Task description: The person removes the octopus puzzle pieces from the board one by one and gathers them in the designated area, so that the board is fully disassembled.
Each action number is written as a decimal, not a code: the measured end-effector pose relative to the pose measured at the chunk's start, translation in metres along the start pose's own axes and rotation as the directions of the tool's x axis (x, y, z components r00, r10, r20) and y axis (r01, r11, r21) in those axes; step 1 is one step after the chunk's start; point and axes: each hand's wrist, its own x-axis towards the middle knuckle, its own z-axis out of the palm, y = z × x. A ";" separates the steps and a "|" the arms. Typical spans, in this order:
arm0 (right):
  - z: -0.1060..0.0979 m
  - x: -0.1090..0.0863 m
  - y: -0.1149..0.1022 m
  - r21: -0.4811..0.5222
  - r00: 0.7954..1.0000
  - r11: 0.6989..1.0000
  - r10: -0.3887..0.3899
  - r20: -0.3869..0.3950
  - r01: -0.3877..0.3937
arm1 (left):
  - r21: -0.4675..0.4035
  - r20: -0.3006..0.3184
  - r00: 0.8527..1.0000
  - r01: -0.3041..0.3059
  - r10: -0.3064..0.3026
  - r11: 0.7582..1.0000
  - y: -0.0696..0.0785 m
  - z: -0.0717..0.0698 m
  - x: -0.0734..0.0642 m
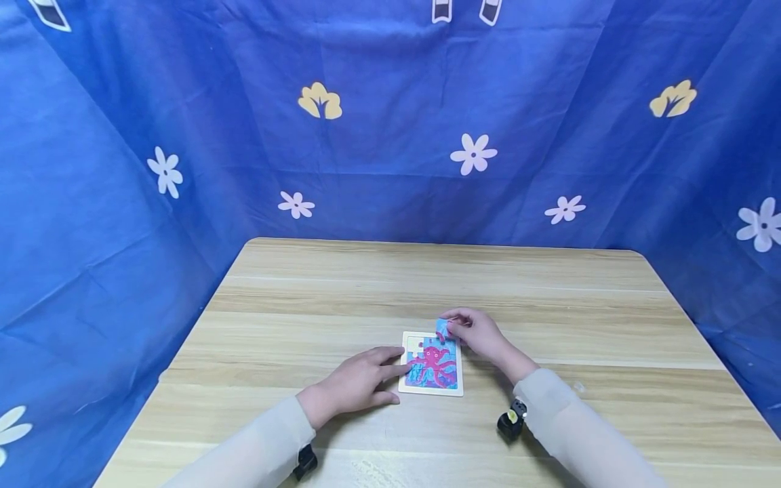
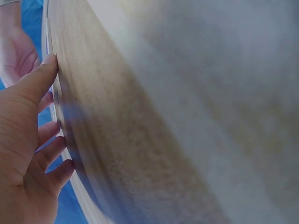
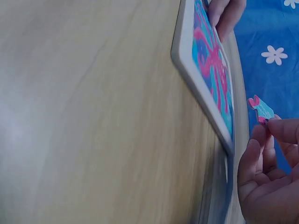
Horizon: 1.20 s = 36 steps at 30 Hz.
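A square jigsaw puzzle (image 1: pixel 431 373) with a pink octopus on blue lies in a pale frame (image 1: pixel 430 392) on the table. Bare cream backing shows at its upper left corner. My right hand (image 1: pixel 482 335) pinches a blue and pink puzzle piece (image 3: pixel 264 110) between thumb and fingers, above the frame's top edge. At the frame's left side is my left hand (image 1: pixel 361 381), its fingers spread and fairly straight. Its fingertips rest on the frame's left border and reach over the puzzle's left edge. In the left wrist view, the left thumb (image 2: pixel 43 74) lies along the frame's edge.
The wood-grain table (image 1: pixel 293 298) extends around the puzzle on every side. A blue cloth (image 1: pixel 378 169) with white flowers hangs behind it and along both sides. Dark wrist cameras (image 1: pixel 511 421) sit under the pale sleeves (image 1: pixel 567 420).
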 end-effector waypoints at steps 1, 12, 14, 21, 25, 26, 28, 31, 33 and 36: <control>-0.002 0.000 0.001 -0.001 1.000 1.000 0.000 0.000 0.000 | 0.000 0.000 1.000 0.000 0.000 1.000 0.000 0.000 0.000; -0.023 -0.005 0.014 -0.029 1.000 0.999 0.021 0.003 -0.021 | 0.012 0.004 1.000 0.003 -0.003 1.000 0.000 -0.001 0.000; -0.026 -0.005 0.016 -0.039 1.000 0.999 0.018 0.005 -0.018 | 0.013 0.005 1.000 0.004 -0.004 1.000 0.000 -0.001 -0.001; -0.036 -0.007 0.021 -0.109 1.000 0.994 0.013 -0.012 -0.014 | 0.010 -0.002 1.000 0.000 0.000 1.000 0.000 0.000 0.000; -0.039 -0.008 0.024 -0.173 1.000 0.985 -0.020 -0.023 0.016 | 0.010 -0.017 1.000 -0.011 0.011 1.000 0.000 0.000 0.000; -0.040 -0.008 0.025 -0.184 0.999 0.983 -0.025 -0.027 0.020 | 0.010 -0.018 1.000 -0.012 0.012 1.000 -0.001 0.000 0.000; -0.041 -0.008 0.027 -0.214 0.999 0.976 -0.041 -0.031 0.033 | 0.013 -0.021 1.000 -0.014 0.014 1.000 -0.001 0.001 0.000; -0.041 -0.008 0.029 -0.232 0.998 0.972 -0.048 -0.037 0.038 | 0.017 -0.023 1.000 -0.015 0.015 1.000 -0.002 0.002 0.000; -0.041 -0.007 0.029 -0.241 0.998 0.970 -0.050 -0.041 0.038 | 0.021 -0.030 0.999 -0.019 0.019 1.000 -0.002 0.002 0.000; -0.041 -0.008 0.028 -0.253 0.998 0.967 -0.043 -0.044 0.031 | 0.021 -0.041 0.999 -0.028 0.029 0.999 -0.002 0.001 -0.001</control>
